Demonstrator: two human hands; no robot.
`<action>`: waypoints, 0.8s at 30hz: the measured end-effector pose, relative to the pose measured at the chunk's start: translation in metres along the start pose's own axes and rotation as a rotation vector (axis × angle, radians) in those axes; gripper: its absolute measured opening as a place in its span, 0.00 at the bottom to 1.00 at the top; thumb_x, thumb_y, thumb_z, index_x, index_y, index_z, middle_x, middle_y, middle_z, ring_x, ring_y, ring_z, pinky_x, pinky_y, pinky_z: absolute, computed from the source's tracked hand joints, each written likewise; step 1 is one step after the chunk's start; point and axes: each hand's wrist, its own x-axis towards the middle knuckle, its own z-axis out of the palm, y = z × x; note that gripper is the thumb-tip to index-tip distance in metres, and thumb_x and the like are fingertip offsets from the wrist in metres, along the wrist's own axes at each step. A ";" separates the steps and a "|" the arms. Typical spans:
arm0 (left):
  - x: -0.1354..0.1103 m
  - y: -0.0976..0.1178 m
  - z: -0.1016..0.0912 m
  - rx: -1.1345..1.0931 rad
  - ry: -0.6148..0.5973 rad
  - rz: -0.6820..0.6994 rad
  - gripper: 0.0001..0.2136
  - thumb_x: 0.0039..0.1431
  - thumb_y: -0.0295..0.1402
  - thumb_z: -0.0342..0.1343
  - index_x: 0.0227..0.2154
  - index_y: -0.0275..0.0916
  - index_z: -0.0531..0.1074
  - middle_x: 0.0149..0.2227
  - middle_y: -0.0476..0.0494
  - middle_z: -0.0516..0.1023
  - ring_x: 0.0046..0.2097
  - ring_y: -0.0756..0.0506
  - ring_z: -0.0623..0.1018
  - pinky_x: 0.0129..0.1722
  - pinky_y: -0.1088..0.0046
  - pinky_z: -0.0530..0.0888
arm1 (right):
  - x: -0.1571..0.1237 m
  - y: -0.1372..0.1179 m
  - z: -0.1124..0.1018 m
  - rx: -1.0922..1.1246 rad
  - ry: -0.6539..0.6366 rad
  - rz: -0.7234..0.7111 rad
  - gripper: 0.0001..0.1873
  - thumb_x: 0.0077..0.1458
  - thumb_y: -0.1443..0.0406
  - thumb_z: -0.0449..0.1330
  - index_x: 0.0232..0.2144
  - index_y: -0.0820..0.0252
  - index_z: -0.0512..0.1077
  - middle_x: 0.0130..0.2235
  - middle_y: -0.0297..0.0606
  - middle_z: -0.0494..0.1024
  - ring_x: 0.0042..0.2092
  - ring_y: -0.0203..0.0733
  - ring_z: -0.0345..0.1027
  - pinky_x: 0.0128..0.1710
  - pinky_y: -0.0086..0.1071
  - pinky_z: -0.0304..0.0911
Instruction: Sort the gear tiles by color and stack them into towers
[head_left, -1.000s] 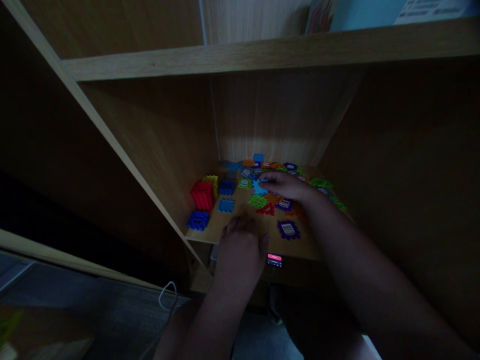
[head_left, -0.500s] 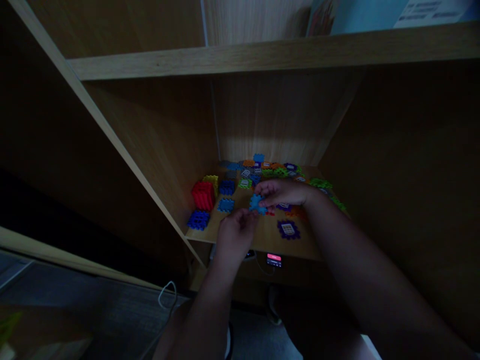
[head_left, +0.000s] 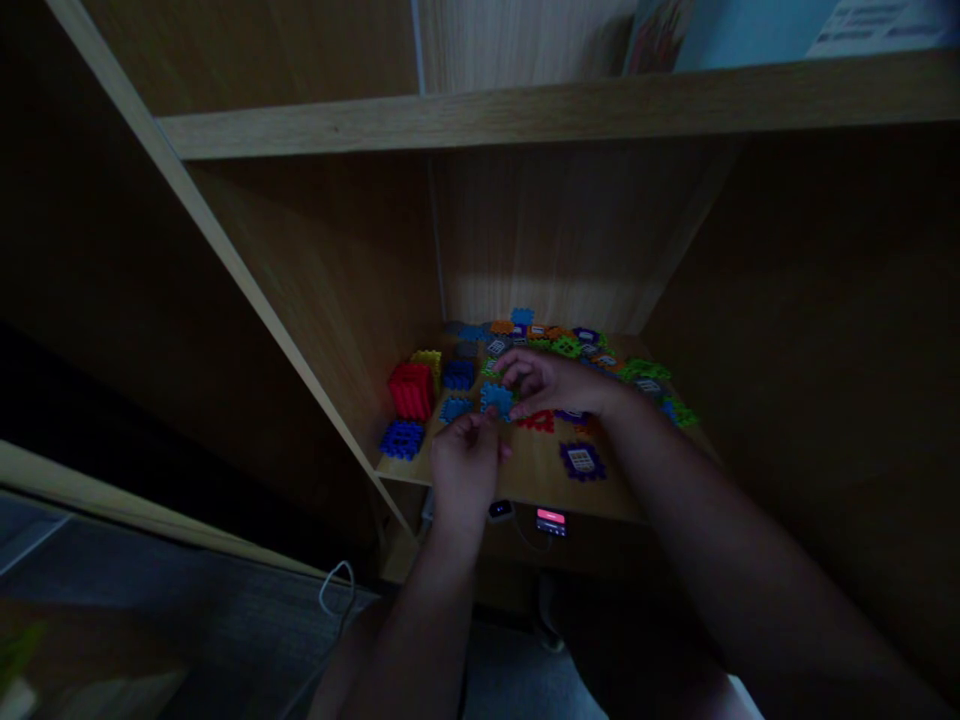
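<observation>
My right hand (head_left: 551,385) grips a light blue toothed plastic tile (head_left: 496,399) just above the wooden shelf board (head_left: 536,470). My left hand (head_left: 465,462) hovers close under that tile with its fingers curled; whether it touches the tile is unclear. To the left stand a red cube built of tiles (head_left: 411,390), a yellow cube (head_left: 428,361) behind it and a dark blue cube (head_left: 457,374). Two flat blue tiles (head_left: 402,439) lie near the front left edge. A purple tile with a white label (head_left: 580,460) lies by my right wrist.
Several loose tiles in orange, green, blue and purple (head_left: 570,343) are scattered along the back of the shelf. Wooden side panels close in the compartment, with another shelf (head_left: 525,105) above. A small device with a lit red display (head_left: 550,520) and a white cable (head_left: 334,590) sit below the board.
My right hand picked the light blue tile from the pile and brought it forward and left. My left hand rose from the shelf's front edge to meet it.
</observation>
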 end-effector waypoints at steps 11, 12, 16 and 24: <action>0.009 -0.011 -0.003 -0.220 -0.012 -0.028 0.23 0.64 0.55 0.61 0.25 0.40 0.75 0.20 0.50 0.75 0.23 0.49 0.72 0.27 0.74 0.68 | 0.003 -0.012 0.015 -0.111 0.026 -0.049 0.35 0.43 0.56 0.80 0.52 0.52 0.74 0.50 0.35 0.78 0.36 0.34 0.71 0.33 0.29 0.67; 0.009 -0.011 -0.004 -0.223 -0.014 -0.024 0.23 0.65 0.55 0.61 0.25 0.40 0.75 0.20 0.50 0.75 0.23 0.49 0.72 0.27 0.73 0.68 | 0.004 -0.012 0.016 -0.126 0.036 -0.047 0.35 0.44 0.55 0.80 0.53 0.52 0.74 0.50 0.35 0.78 0.36 0.34 0.71 0.33 0.30 0.67; 0.006 -0.006 -0.004 -0.176 -0.009 -0.016 0.25 0.65 0.57 0.61 0.24 0.40 0.75 0.20 0.50 0.75 0.23 0.49 0.72 0.26 0.73 0.68 | 0.004 -0.008 0.015 -0.167 0.042 -0.046 0.34 0.47 0.53 0.78 0.54 0.53 0.75 0.50 0.36 0.79 0.36 0.35 0.70 0.34 0.30 0.67; -0.017 -0.008 0.007 0.228 -0.066 0.355 0.28 0.75 0.50 0.50 0.19 0.41 0.72 0.17 0.49 0.70 0.21 0.49 0.71 0.26 0.71 0.62 | 0.006 0.008 0.008 -0.304 0.143 -0.039 0.30 0.51 0.50 0.75 0.52 0.57 0.77 0.46 0.38 0.81 0.35 0.36 0.70 0.35 0.31 0.66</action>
